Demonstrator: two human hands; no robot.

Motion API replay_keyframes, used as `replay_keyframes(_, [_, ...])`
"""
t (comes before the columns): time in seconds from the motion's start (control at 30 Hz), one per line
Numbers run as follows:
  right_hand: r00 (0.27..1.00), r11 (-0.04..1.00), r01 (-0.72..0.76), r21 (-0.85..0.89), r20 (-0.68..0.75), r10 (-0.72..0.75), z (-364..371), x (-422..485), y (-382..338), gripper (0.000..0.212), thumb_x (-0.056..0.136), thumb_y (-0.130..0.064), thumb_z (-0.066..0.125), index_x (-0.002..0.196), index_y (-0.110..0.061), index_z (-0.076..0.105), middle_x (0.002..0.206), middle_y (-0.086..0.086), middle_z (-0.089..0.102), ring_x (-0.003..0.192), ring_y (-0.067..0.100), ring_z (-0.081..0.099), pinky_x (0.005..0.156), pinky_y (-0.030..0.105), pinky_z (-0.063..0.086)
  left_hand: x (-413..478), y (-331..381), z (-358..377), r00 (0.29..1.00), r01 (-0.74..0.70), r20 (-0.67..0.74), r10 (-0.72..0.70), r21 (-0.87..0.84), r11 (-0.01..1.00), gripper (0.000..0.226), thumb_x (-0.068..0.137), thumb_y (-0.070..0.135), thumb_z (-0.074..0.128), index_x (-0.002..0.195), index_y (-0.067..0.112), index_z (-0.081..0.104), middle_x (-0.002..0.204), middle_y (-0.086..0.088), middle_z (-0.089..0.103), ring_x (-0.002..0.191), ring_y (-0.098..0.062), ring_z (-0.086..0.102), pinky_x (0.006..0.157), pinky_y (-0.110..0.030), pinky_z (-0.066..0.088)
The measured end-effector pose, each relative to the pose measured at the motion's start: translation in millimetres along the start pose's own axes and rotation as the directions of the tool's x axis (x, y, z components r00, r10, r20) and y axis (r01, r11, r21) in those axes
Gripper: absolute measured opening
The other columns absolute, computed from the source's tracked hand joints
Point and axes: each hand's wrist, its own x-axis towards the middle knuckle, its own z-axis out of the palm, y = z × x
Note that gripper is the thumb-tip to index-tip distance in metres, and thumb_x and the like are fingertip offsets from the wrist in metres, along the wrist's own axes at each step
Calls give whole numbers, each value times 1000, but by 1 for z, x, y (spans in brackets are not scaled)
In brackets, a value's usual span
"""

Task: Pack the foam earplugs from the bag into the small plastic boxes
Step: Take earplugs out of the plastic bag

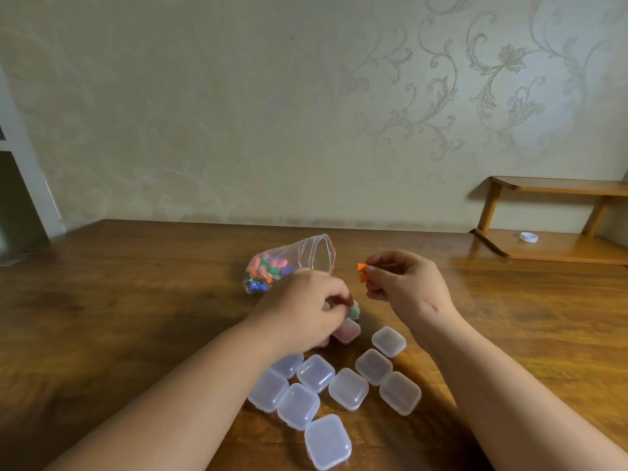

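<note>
A clear zip bag of coloured foam earplugs lies on its side on the wooden table, mouth open to the right. My right hand pinches orange earplugs at its fingertips, just right of the bag's mouth. My left hand hovers in front of the bag with curled fingers at a small box holding green earplugs; what the fingers grip is hidden. A box with pink contents sits beside it. Several shut, empty clear boxes are clustered nearer to me.
A low wooden shelf stands at the table's back right with a small white cap on it. A patterned wall runs behind the table. Bare wood stretches to the left and right of the boxes.
</note>
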Motion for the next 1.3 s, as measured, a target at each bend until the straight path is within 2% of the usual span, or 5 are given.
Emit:
replay_keyframes(0.27, [998, 999, -17, 37, -55, 19, -3, 6, 4, 7, 90, -7, 66, 87, -13, 69, 78, 4, 71, 65, 12, 64, 65, 28, 59, 1, 17, 12, 942, -242, 290, 168, 243, 939, 27, 106, 28, 38, 110, 27, 65, 95, 8, 56, 101, -14, 42, 87, -34, 34])
replay_keyframes(0.6, [998, 999, 4, 39, -61, -2, -4, 7, 3, 9, 90, -7, 66, 84, -13, 68, 72, 1, 69, 62, 11, 63, 68, 33, 60, -2, 26, 14, 880, -319, 448, 156, 315, 894, 32, 102, 51, 29, 91, 36, 55, 100, 3, 56, 111, -19, 38, 116, -46, 10])
replay_keyframes(0.73, [998, 999, 7, 35, -63, -5, -4, 5, 3, 7, 91, -9, 66, 87, -14, 69, 76, 2, 70, 66, 13, 65, 67, 30, 60, 0, 22, 10, 914, -277, 363, 179, 240, 930, 29, 104, 45, 35, 78, 40, 46, 82, 11, 44, 98, -13, 35, 105, -39, 24])
replay_keyframes(1.0, [998, 999, -2, -44, -65, -1, 7, -5, 3, 9, 91, -14, 65, 89, -22, 68, 82, 1, 70, 78, 14, 67, 73, 30, 60, 1, -16, -11, 998, -57, 30, 63, -163, 985, 21, 96, 23, 61, 83, 40, 56, 104, 19, 56, 86, 1, 56, 73, -14, 45])
replay_keyframes(1.3, [995, 976, 102, -190, 24, -99, 20, -20, 0, 17, 92, -16, 63, 87, -32, 63, 83, -4, 68, 75, 12, 67, 66, 28, 61, 1, -27, -18, 995, 102, 51, -88, -517, 850, 47, 96, 13, 63, 111, 57, 60, 117, 10, 57, 99, -9, 63, 78, -35, 60])
